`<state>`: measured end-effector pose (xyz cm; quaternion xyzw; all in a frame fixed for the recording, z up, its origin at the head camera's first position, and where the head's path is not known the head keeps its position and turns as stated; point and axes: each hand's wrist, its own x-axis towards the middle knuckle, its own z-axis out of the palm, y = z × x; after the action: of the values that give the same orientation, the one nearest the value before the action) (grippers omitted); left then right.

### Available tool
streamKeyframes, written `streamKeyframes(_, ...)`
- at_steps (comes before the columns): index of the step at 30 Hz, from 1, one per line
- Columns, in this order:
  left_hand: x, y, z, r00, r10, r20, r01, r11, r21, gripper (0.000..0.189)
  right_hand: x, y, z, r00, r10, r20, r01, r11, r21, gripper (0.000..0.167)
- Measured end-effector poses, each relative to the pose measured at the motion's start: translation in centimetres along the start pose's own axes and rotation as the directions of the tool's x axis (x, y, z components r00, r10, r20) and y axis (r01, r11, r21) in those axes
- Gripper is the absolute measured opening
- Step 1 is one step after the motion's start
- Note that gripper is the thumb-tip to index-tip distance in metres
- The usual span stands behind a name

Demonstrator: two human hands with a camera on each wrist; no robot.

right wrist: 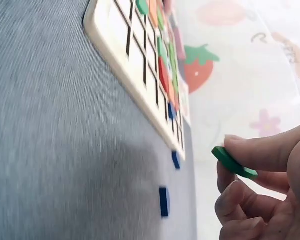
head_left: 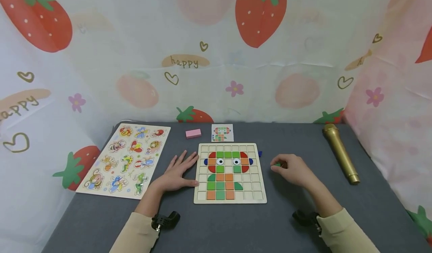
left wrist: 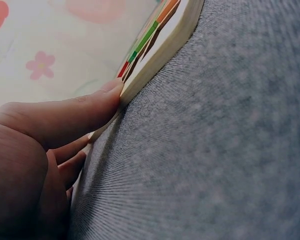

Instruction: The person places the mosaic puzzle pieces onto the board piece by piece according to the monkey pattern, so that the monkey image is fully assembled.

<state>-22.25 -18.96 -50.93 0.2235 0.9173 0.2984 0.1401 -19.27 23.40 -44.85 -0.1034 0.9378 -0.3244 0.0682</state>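
Note:
A wooden grid board lies on the table, with colored tiles forming a figure with two eyes, a red-edged head and a green and orange body. My left hand rests flat at its left side, fingers spread; the thumb touches the board's edge. To the right of the board, above the table, my right hand pinches a small green tile between thumb and finger. The tile's full outline is partly hidden by the fingers. Two blue tiles lie on the table near the board's right edge.
Behind the board lie a pattern card and a pink block. An insect picture board is at the left, a gold microphone at the right. Strawberry-print cloth hangs around the grey table.

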Motion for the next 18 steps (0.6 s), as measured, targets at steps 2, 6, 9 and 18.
streamKeyframes(2, 0.0, 0.0, 0.0, 1.000, 0.002, -0.002, -0.002, 1.000, 0.006, 0.099, 0.2, -0.5, 0.4, 1.000, 0.003, -0.002, -0.003, 1.000, 0.018, 0.008)
streamKeyframes(6, 0.0, 0.0, 0.0, 1.000, -0.008, 0.006, 0.008, 1.000, 0.021, 0.099, 0.6, -1.4, 1.2, 1.000, 0.000, -0.001, 0.000, 0.998, 0.056, 0.008)
streamKeyframes(9, -0.1, 0.0, -0.1, 1.000, -0.008, 0.005, 0.008, 1.000, 0.018, 0.099, 0.9, -2.1, 1.8, 1.000, 0.001, -0.005, 0.000, 0.996, 0.090, 0.011)
streamKeyframes(18, -0.1, 0.3, -0.2, 1.000, 0.000, 0.005, 0.000, 1.000, 0.000, 0.098, 1.6, -3.9, 3.4, 1.000, 0.003, 0.026, -0.008, 0.983, 0.182, 0.015)
